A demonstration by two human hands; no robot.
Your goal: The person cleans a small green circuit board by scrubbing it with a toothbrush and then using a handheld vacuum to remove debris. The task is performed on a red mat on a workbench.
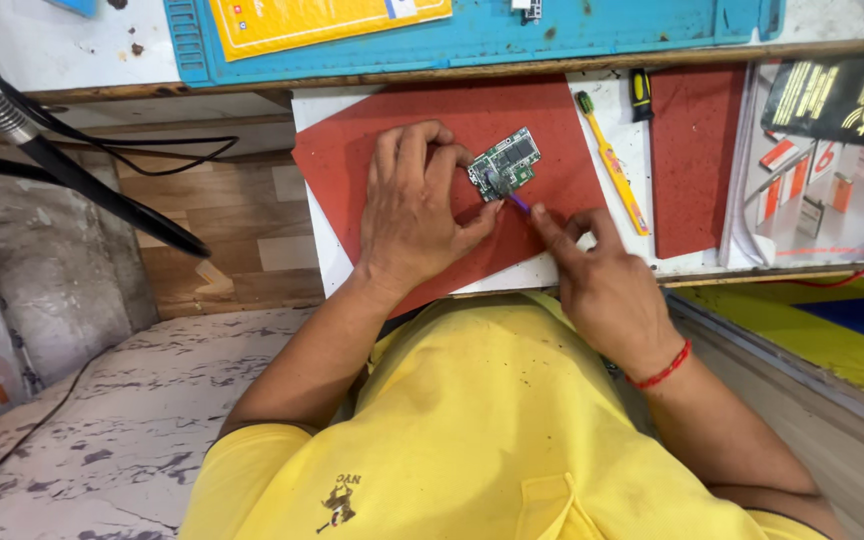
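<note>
Yellow toothbrush [614, 166], red mat [432, 130], blue mat [592, 35].

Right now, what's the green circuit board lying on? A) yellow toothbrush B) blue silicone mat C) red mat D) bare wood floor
C: the green circuit board lies on the red mat, steadied by the left hand, while the right hand puts a thin purple tool to it.

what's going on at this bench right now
A person in a yellow shirt holds a small green circuit board down on a red mat with the left hand. The right hand pinches a thin purple-tipped tool against the board's lower edge. A yellow toothbrush lies unused beside the mat.
</note>
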